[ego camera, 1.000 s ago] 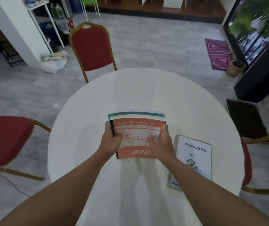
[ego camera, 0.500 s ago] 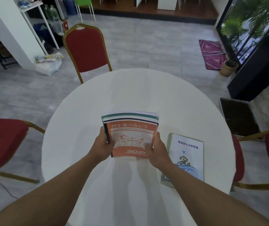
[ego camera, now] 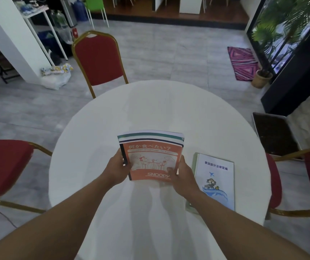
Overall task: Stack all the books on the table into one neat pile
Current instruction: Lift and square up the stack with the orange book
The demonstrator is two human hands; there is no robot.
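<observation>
Both hands, left [ego camera: 117, 167] and right [ego camera: 183, 172], grip the sides of a small pile [ego camera: 151, 156] topped by an orange book at the round white desk's [ego camera: 98, 139] centre, while a pale blue book [ego camera: 215, 182] lies just right, unstacked.

An orange Snoopy book [ego camera: 151, 161] tops a small stack, edges stepped at the far end. A white book [ego camera: 217, 182] lies flat just right.
</observation>
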